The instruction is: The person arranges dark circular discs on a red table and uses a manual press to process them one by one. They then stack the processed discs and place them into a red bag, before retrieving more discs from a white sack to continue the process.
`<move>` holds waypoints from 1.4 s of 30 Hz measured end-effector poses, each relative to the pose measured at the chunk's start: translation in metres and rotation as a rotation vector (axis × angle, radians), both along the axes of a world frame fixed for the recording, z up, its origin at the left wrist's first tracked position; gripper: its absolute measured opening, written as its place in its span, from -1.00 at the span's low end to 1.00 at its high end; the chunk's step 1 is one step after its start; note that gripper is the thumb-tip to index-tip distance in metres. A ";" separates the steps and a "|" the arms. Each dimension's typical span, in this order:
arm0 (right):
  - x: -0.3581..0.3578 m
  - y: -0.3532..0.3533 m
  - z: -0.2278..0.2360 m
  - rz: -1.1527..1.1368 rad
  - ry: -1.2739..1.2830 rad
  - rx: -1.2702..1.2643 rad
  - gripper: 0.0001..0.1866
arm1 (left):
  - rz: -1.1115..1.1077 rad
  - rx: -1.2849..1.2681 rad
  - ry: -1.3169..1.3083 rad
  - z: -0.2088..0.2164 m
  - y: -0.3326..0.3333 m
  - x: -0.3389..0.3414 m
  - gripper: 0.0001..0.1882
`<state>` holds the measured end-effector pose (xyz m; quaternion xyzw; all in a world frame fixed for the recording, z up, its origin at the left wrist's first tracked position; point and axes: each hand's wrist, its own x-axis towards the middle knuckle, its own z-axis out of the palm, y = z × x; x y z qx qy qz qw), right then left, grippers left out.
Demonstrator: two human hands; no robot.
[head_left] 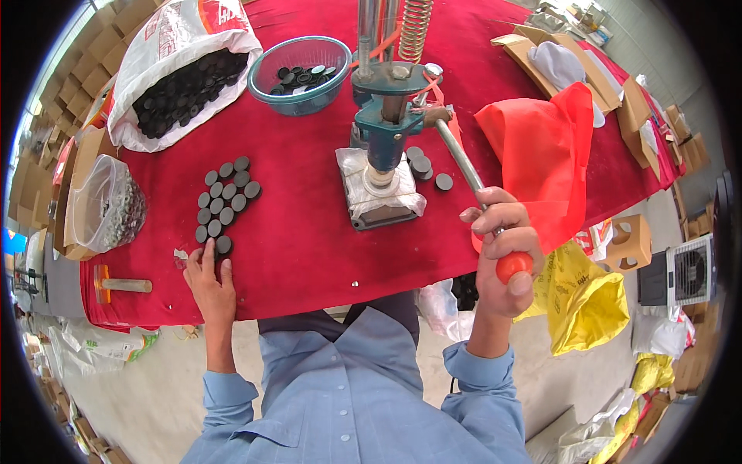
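Note:
My right hand is wrapped around the metal lever of a green hand press, its red ball knob showing under the fingers. The press ram comes down onto a plastic-wrapped base block; whatever lies under the ram is hidden. On the red cloth to the left, a cluster of flat black round caps lies in loose rows. My left hand rests at the near end of this cluster. Its fingers are stretched and apart, the fingertips beside the nearest cap, with nothing held.
A white sack spills black caps, beside a teal basin of similar parts. At left stand a clear tub and an orange-headed hammer. More caps lie right of the press, near a red-orange bag and open cardboard box.

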<state>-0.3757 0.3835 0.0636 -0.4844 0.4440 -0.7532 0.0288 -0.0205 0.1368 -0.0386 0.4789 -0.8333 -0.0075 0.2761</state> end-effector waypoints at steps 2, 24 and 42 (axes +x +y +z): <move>-0.004 -0.001 0.009 0.001 0.021 0.007 -0.36 | -0.097 0.105 0.127 -0.003 0.006 -0.002 -0.53; -0.044 -0.048 0.112 0.135 -0.109 0.125 -0.41 | -0.633 0.433 0.587 0.028 0.037 -0.252 -0.21; -0.007 -0.008 0.016 0.020 0.048 -0.036 -0.41 | -0.578 0.170 0.256 0.004 0.033 -0.131 -0.51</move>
